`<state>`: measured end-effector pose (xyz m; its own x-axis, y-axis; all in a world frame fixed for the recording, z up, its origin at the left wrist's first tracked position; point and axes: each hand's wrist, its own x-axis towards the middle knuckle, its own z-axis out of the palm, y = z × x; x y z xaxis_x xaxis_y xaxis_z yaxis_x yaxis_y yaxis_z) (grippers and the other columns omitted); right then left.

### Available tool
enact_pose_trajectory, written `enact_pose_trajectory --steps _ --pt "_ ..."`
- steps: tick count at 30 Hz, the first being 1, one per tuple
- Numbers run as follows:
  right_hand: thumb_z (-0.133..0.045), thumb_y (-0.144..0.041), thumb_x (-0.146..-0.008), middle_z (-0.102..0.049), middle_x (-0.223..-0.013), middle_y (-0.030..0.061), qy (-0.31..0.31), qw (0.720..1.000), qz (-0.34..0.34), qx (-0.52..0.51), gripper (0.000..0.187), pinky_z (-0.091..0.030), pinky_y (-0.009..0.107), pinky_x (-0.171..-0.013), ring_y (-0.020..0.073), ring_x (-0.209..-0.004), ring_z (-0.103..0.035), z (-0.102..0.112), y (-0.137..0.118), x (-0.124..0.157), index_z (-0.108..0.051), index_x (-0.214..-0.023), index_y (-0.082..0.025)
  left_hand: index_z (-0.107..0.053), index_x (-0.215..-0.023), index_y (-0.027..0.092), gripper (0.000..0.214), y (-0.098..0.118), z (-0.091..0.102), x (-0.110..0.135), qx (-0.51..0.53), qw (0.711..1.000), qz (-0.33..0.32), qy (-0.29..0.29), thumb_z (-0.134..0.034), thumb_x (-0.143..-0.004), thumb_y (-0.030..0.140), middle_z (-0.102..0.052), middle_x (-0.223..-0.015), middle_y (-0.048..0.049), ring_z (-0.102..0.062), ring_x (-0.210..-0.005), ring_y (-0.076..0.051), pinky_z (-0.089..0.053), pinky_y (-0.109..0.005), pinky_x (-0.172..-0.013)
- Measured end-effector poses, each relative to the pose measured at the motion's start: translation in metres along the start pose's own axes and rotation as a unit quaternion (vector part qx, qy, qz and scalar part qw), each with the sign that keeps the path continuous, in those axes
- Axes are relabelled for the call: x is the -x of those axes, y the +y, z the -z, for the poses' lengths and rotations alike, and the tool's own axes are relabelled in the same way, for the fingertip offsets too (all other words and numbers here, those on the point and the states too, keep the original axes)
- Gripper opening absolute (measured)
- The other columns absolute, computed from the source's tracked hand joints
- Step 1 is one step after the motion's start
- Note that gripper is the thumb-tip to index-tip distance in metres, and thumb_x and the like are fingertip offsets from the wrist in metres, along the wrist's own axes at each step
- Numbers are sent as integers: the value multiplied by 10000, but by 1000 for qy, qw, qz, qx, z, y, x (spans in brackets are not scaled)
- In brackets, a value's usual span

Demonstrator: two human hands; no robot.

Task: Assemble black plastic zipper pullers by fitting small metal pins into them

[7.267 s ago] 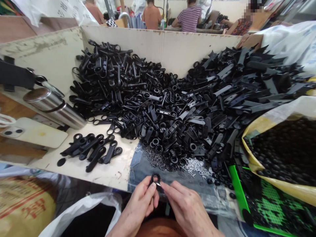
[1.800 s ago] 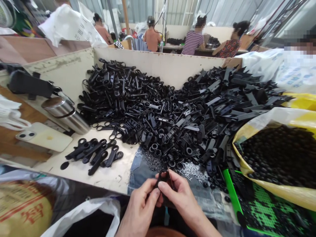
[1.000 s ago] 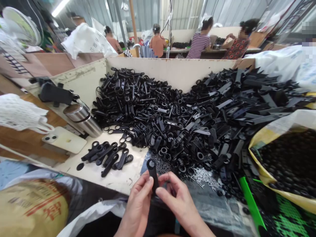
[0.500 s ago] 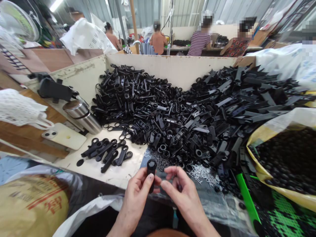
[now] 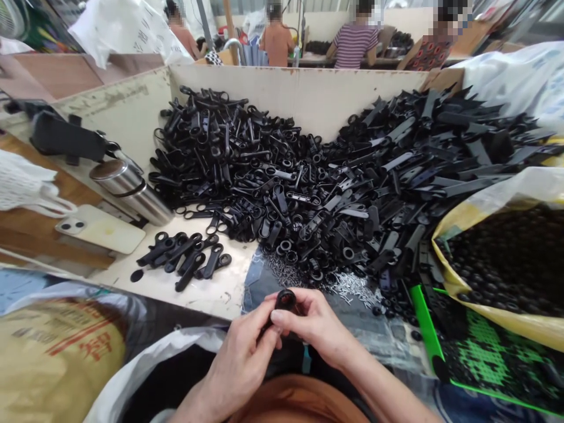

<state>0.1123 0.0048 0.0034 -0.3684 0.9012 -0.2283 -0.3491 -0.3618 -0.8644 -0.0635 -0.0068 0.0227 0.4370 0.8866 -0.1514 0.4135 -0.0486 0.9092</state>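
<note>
Left hand (image 5: 242, 346) and right hand (image 5: 319, 323) clamped together on one black part (image 5: 286, 300)
Its ring end shows near the blue-grey cloth (image 5: 368, 329); the hands hide the rest; the open bag (image 5: 520, 191) is cut off at right.

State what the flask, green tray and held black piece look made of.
Flask: likely stainless steel, satin-looking, from its silvery sheen.
Green tray: probably plastic, matt to satin, from its even, bright green colour.
Held black piece: perhaps plastic, smooth with a faint gloss; much of it is covered.
</note>
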Motion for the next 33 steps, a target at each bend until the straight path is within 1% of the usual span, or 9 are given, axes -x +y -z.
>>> enact_pose_trajectory --steps 4,8,10,12,15,18,22,26,33 --pt "-857 -452 -789 -627 -664 -23 6 1000 3 22 348 -475 234 -565 120 -556 -599 -2 8 0 -766 -934 -150 -628 -1344 136 404 -3 -6 2 -5 1000 -3 25 -460 -1022 313 -660 -755 -18 -610 -687 -156 -518 -282 -707" --pt "-783 -502 -853 -607 -690 -18 11 996 13 85 364 -425 226 -521 114 -548 -554 -7 15 -6 -747 -963 -157 -590 -1409 169 471 -7 -8 5 146 986 81 19 -516 -1009 406 -682 -767 -22 -604 -592 -147 -470 -225 -505" --pt "-756 -509 -868 -626 -815 7 21 989 33 139 373 -403 228 -516 110 -578 -526 -9 18 -12 -753 -1030 -174 -642 -1365 193 438 -13 1 4 175 980 84 53 -560 -992 410 -751 -899 -66 -687 -714 -186 -540 -255 -598" --pt "-716 -523 -890 -634 -934 31 49 978 51 198 405 -394 238 -518 120 -615 -504 -7 20 -17 -754 -1135 -202 -733 -1238 220 337 -23 20 1 56 980 57 184 -599 -971 376 -792 -1007 -88 -733 -873 -238 -571 -328 -788" --pt "-612 -546 -948 -672 -942 45 82 959 48 267 425 -412 265 -551 154 -650 -509 -4 19 -19 -751 -1184 -221 -791 -1102 210 272 -40 57 -6 -183 894 13 408 -614 -939 336 -802 -1078 -132 -699 -1066 -333 -464 -481 -1015" --pt "-572 -534 -964 -725 -910 54 66 947 41 311 402 -457 305 -644 198 -725 -577 -5 16 -19 -774 -1097 -212 -761 -1184 141 336 -54 83 -20 -349 830 17 435 -537 -981 288 -727 -1305 -181 -575 -1279 -384 -316 -582 -1116" --pt "-544 -442 -993 -752 -867 40 45 922 57 381 335 -483 309 -675 218 -757 -644 -16 5 -35 -783 -1027 -210 -533 -1488 99 559 -68 81 -33 -493 771 40 402 -574 -977 323 -436 -1610 -227 -403 -1435 -424 -289 -618 -1130" --pt "-521 -266 -1026 -762 -886 27 24 825 134 548 255 -514 268 -690 187 -764 -687 -30 -20 -85 -766 -1031 -197 -585 -1465 253 466 -84 71 -31 -529 767 35 361 -516 -1005 241 -433 -1629 -157 -340 -1496 -398 -214 -643 -1173" --pt "-524 -179 -1060 -710 -1176 85 -39 691 161 704 203 -543 345 -910 210 -1034 -695 -72 -55 -201 -720 -1115 -175 -593 -1458 271 476 -97 78 -27 -518 776 55 357 -449 -1014 178 -509 -1576 -156 -451 -1425 -367 -329 -598 -1102"
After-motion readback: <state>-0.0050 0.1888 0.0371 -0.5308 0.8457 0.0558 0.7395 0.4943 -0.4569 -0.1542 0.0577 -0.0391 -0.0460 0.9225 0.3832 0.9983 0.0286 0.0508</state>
